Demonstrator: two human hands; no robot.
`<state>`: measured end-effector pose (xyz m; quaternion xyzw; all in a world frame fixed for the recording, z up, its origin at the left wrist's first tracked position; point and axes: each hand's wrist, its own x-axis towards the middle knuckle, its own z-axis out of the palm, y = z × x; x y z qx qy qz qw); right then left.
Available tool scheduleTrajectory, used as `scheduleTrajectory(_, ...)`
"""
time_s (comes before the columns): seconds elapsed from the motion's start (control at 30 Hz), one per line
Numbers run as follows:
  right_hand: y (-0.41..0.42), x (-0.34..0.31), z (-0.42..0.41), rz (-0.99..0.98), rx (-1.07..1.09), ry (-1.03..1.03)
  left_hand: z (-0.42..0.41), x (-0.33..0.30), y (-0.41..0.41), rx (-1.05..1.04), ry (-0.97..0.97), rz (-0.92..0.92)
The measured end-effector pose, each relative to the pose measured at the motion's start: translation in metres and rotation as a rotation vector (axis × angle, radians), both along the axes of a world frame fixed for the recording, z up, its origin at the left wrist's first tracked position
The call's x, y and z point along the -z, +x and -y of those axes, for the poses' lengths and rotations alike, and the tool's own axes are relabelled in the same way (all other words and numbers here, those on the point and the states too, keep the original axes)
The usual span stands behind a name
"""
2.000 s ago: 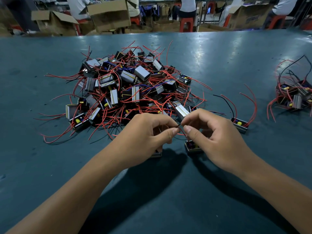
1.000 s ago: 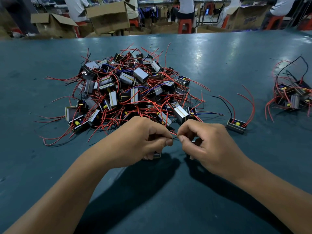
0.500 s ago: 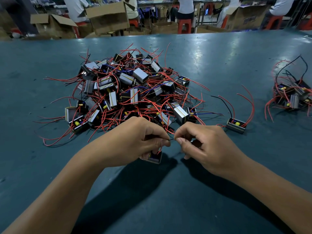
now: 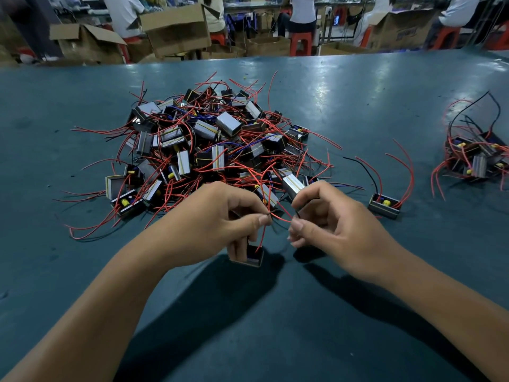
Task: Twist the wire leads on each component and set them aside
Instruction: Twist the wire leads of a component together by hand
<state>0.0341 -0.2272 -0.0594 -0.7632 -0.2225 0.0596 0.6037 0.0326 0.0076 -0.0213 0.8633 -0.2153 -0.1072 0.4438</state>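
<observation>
A small boxy component (image 4: 254, 257) hangs under my left hand (image 4: 220, 224), partly hidden by its fingers. Thin red wire leads (image 4: 278, 213) rise from it. My left hand pinches the leads between thumb and forefinger. My right hand (image 4: 330, 224) sits a short gap to the right, fingers curled, pinching a dark lead end (image 4: 297, 213). Behind both hands lies a big pile of components (image 4: 209, 150) tangled in red wires.
One single component (image 4: 384, 205) with red and black leads lies right of my right hand. A smaller heap of components (image 4: 478, 158) sits at the far right table edge. Cardboard boxes (image 4: 176, 28), red stools and seated people fill the floor beyond the green table (image 4: 358, 100).
My hands have drawn slightly apart, opening a gap between the fingertips. The component has sunk lower under my left hand, and the red leads now bow between the two hands.
</observation>
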Motion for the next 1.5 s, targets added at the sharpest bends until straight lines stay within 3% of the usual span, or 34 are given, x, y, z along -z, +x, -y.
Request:
scheduleTrajectory(0.17, 0.0, 0.002, -0.004, -0.036, 0.049, 0.063, 0.001, 0.0, -0.001, -0.027, -0.084, -0.088)
scheduleTrajectory(0.67, -0.006, 0.0, -0.012, -0.005, 0.036, 0.145, 0.013, 0.01, -0.003, -0.048, -0.117, 0.059)
scheduleTrajectory(1.5, -0.005, 0.002, -0.018, -0.102, 0.127, 0.309, 0.024, 0.013, -0.004, -0.101, -0.205, 0.081)
